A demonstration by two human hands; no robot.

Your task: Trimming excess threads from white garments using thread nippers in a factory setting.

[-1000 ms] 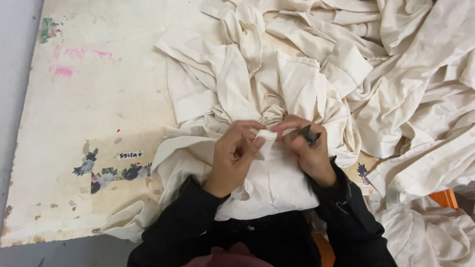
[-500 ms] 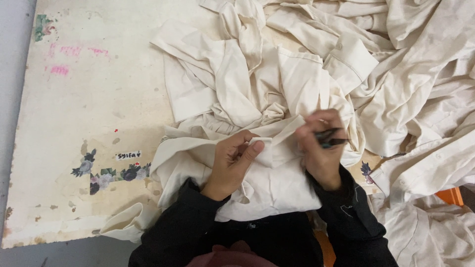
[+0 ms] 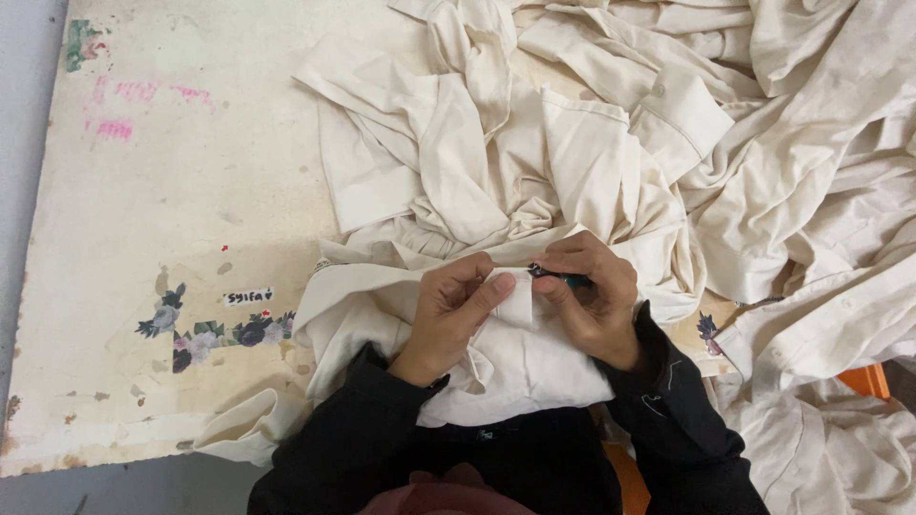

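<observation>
Cream garment (image 3: 520, 367) pinched between both hands: left hand (image 3: 456, 313), right hand (image 3: 590, 291) perhaps around a dark tool (image 3: 553, 277).

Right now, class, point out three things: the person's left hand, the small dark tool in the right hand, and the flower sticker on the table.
left hand (image 3: 456, 315), head view, on the back of the hand.
small dark tool (image 3: 551, 276), head view, on its visible tip between the fingers.
flower sticker (image 3: 218, 334), head view, on the middle blossoms.

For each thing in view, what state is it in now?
left hand: thumb pinching a small folded fabric tab
right hand: closed on a small dark tool
fabric tab: folded, held
dark tool: mostly hidden
cream garments: crumpled, piled
table: worn, paint-stained
</observation>
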